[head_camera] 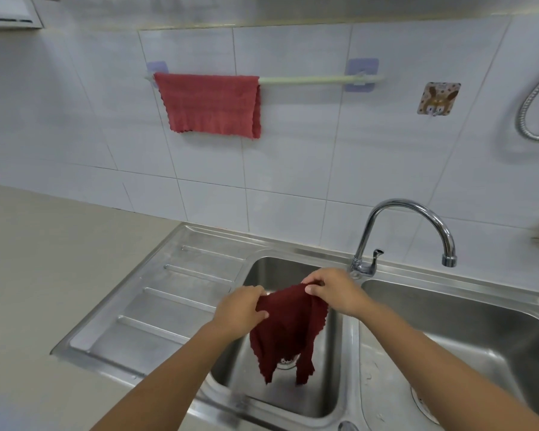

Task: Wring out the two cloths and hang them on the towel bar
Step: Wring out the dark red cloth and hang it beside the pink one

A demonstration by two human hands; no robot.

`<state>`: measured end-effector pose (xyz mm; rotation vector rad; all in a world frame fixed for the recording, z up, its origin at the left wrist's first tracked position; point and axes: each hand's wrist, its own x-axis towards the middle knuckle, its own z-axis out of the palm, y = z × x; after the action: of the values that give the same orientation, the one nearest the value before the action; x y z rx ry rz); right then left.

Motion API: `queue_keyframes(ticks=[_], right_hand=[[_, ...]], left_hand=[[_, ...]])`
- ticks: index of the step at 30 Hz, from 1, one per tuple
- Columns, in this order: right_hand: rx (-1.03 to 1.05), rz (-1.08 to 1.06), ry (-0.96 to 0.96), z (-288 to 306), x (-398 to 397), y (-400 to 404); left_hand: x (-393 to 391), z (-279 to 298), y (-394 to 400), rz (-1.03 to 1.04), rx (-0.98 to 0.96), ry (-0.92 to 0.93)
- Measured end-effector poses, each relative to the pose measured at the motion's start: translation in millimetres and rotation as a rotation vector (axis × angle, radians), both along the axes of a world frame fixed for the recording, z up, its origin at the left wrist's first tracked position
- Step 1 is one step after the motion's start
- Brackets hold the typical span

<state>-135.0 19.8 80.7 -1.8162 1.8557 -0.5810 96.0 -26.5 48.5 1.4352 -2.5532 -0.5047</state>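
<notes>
A dark red wet cloth [288, 328] hangs over the left sink basin [262, 269], held by its upper edge. My left hand [241, 309] pinches its left corner and my right hand [330, 290] pinches its right corner; the lower part dangles in folds above the drain. A lighter red cloth [210, 104] is draped over the left half of the pale green towel bar [305, 79] on the tiled wall. The right half of the bar is bare.
A chrome gooseneck faucet [408, 225] rises between the two basins, spout over the right basin [479, 331]. A ribbed steel drainboard [156, 306] lies to the left, beige counter [44, 275] beyond. A cartoon wall hook [437, 98] and a shower hose [535, 104] are at right.
</notes>
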Motion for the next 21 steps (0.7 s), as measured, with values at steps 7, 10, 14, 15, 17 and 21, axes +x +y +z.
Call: queue_keyframes(ticks=[7,10,14,15,17,21], right_hand=[[0.083,0.252,0.524,-5.5,7.1,-9.2],[0.043,0.228,0.612,-5.6,7.6,-10.1],[-0.03,0.178,0.674,-2.1,5.1,-11.0],[-0.062,0.164,0.713,-1.0,4.6,-11.2],[-0.135,0.132,0.758,0.3,3.5,-11.8],[-0.248,0.078,0.704,1.1,-2.5,-12.6]], left_hand=[[5.1,-6.9,-12.9,0.025,-0.343,-0.307],[6.4,-5.7,-17.2,-0.049,-0.384,-0.384],[8.9,-2.7,-20.8,-0.102,-0.406,-0.439],[8.0,-1.7,-20.4,-0.1,-0.415,-0.439],[4.3,1.5,-18.6,-0.076,-0.423,-0.422],[0.3,8.3,-14.4,0.042,-0.395,-0.294]])
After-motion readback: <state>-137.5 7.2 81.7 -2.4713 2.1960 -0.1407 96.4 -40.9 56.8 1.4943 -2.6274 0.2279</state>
